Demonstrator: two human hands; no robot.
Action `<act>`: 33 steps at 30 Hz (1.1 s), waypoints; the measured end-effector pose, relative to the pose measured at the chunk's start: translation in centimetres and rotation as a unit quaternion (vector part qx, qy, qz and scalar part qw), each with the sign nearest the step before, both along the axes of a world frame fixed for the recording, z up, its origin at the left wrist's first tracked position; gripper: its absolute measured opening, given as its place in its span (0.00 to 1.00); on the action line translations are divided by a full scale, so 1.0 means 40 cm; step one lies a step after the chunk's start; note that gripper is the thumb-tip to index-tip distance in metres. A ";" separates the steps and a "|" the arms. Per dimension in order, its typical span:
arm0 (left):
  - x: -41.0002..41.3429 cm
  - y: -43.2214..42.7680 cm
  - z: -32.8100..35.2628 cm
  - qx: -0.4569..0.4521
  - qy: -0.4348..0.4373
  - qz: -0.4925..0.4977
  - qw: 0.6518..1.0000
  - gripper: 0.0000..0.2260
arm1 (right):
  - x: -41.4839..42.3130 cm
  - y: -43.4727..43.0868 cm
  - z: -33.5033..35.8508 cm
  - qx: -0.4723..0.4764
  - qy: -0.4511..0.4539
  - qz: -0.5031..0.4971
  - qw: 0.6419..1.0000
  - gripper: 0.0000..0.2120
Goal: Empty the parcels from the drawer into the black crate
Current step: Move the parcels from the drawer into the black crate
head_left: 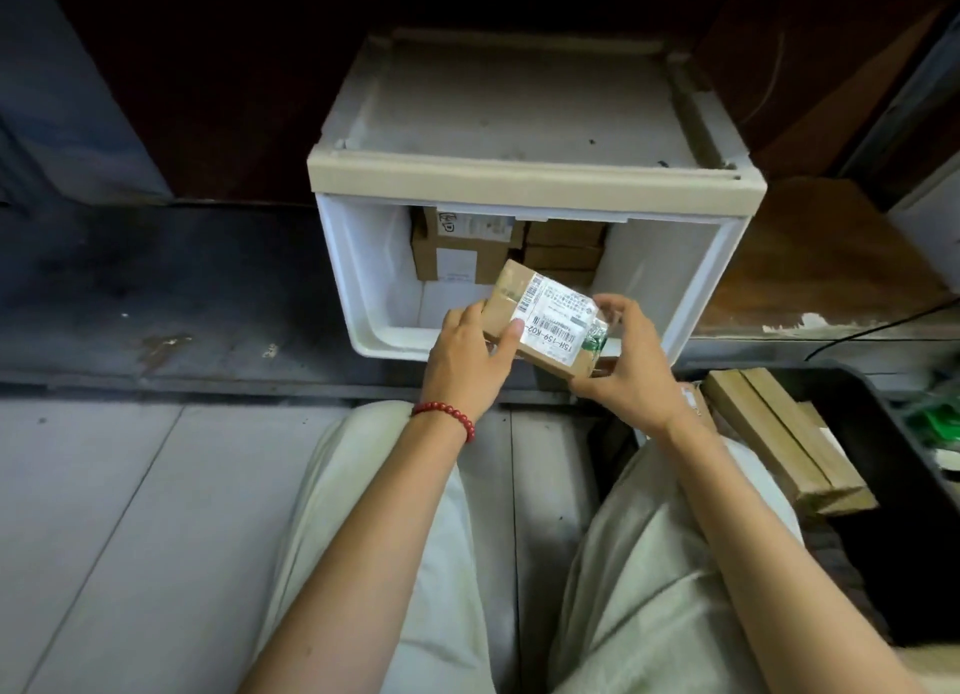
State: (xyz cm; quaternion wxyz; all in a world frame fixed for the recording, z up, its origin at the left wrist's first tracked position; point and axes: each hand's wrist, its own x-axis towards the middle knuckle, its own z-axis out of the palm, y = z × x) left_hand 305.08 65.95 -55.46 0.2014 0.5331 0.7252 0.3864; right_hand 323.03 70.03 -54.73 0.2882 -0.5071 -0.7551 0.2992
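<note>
Parcel [545, 313] in grasp of left hand [467, 368] and right hand [632, 363] over white drawer [358, 272] on dark floor [156, 288].

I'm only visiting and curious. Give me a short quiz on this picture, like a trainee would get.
1. True or false: the left hand and right hand both hold the labelled parcel.
2. Which wrist wears the red bracelet? A: left. B: right.
3. Fill in: the black crate sits on the person's ____ side.
Key: 1 true; 2 A; 3 right.
</note>
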 end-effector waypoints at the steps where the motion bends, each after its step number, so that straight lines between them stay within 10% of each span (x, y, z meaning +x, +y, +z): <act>1: -0.004 0.000 0.001 0.003 0.005 -0.001 1.000 0.20 | -0.006 -0.016 0.000 -0.001 0.013 -0.009 1.000 0.39; 21: -0.028 -0.020 0.020 0.121 -0.018 -0.013 0.992 0.23 | -0.050 -0.047 -0.031 -0.142 0.113 -0.072 0.981 0.47; 33: -0.031 -0.018 0.007 0.066 -0.075 0.003 0.995 0.26 | -0.037 -0.043 -0.020 -0.075 0.217 -0.082 0.970 0.23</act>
